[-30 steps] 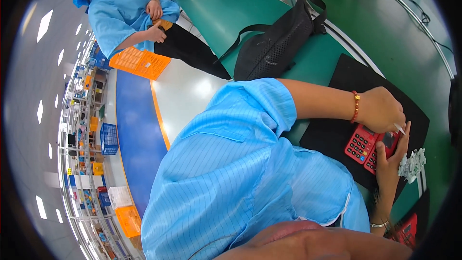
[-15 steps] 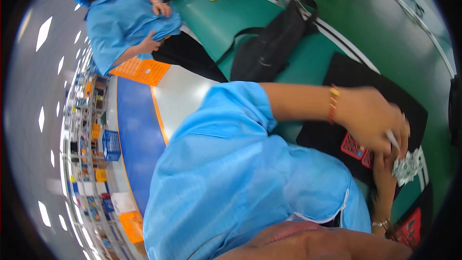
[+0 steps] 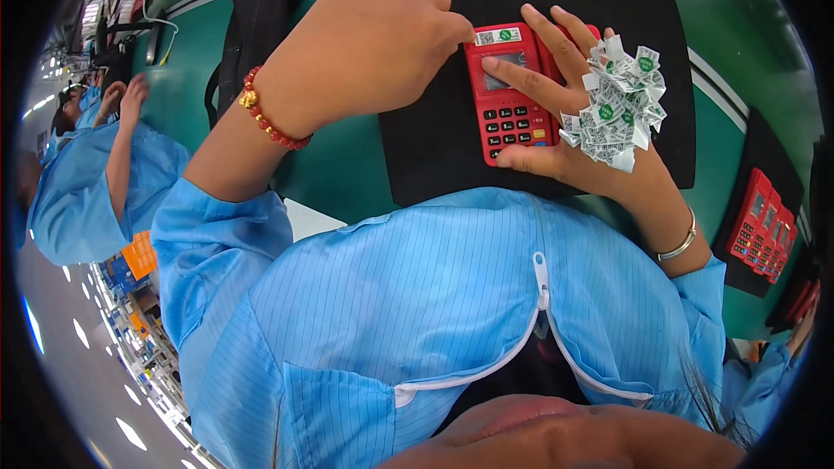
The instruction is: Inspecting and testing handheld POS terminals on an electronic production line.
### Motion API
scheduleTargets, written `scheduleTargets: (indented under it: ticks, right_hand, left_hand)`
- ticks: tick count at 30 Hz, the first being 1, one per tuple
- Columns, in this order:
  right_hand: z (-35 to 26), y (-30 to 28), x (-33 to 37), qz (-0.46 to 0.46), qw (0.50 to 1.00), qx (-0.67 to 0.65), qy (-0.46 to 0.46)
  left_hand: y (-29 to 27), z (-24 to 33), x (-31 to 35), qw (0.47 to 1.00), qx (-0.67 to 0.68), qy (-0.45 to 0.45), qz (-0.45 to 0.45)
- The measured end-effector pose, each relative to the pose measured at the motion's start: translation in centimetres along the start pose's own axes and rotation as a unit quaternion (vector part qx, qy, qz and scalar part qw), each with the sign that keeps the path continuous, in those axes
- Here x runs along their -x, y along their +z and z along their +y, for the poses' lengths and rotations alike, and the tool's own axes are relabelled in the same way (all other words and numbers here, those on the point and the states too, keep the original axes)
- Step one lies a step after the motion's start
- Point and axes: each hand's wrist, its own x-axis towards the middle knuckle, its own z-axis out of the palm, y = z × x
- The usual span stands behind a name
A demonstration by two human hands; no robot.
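A red card payment terminal with a small screen and keypad lies on a black mat. A narrow white label with a printed code and green dot lies along its top end. My left hand, with a red bead bracelet, has its fingertips pinched at the label's left end. My right hand is spread palm down over the terminal, one finger across the screen and the thumb by the lower keys. A clump of similar labels sticks to its back. Under those fingers, a second red terminal is mostly hidden.
Several red terminals rest on another dark mat at the right. A black bag lies on the green table at the left. One co-worker in blue is at the left, and another's sleeve shows at the lower right.
The view has swung round over the mat. My left hand, earlier at my right hand with a small white strip, is now at the terminal's top end. My right hand now lies spread over the terminal.
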Motion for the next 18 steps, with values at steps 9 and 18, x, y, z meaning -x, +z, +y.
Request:
scheduleTargets:
  ticks: [9, 18]
  right_hand:
    - [0.8, 0.7, 0.2, 0.003, 0.999, -0.038, -0.029]
    - [0.5, -1.0, -0.6, -0.002, 1.0, -0.022, -0.022]
  left_hand:
    - [5.9, 0.8, -0.1, 0.982, 0.073, -0.012, 0.175]
    - [5.4, -0.4, -2.0, 0.971, 0.142, -0.024, 0.19]
